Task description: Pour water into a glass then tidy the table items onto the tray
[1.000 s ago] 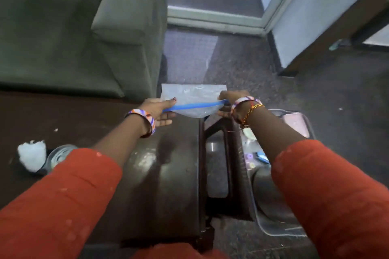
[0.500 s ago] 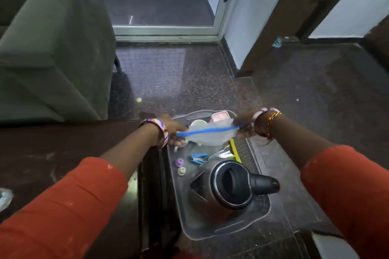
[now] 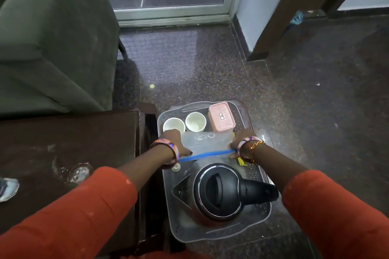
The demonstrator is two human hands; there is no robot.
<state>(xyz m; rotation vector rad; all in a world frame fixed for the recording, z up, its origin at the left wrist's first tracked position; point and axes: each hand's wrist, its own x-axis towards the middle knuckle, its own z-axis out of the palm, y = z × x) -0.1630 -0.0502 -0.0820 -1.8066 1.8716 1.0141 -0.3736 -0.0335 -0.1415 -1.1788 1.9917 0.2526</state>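
A clear plastic zip bag with a blue seal strip is stretched between my two hands low over the grey tray. My left hand grips its left end and my right hand grips its right end. The tray sits on the floor beside the dark wooden table. On it stand a steel kettle with a black lid, two white cups and a pink lidded box. A glass stands on the table to the left.
A green sofa fills the upper left. A crumpled clear wrapper lies at the table's left edge. Small items, a yellow one among them, lie on the tray under my hands. A sliding door and wooden door frame stand beyond.
My hands carried the zip bag from above the table's end rightward and down over the tray. The view swung right, so the cups, box and kettle now show fully.
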